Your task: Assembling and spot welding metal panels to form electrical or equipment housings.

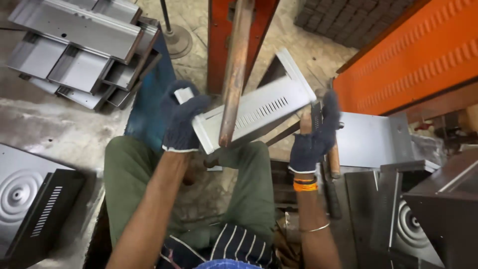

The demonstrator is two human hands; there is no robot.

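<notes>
I hold a grey folded sheet-metal panel (259, 107) with a row of vent slots, tilted up to the right, above my knees. My left hand (181, 117), in a dark knit glove, grips its left end. My right hand (316, 137), also gloved, is at the panel's lower right corner, fingers curled around the edge. A rusty brown metal rod (234, 74) hangs down in front of the panel, crossing its middle. Behind the right hand stands a wooden handle (333, 159); whether the hand touches it is unclear.
A stack of grey metal panels (79, 50) lies at the upper left. Dark slotted panels (40, 209) lie at the lower left, more dark sheets (413, 214) at the lower right. An orange machine body (413, 55) fills the upper right, a red frame (219, 45) stands ahead.
</notes>
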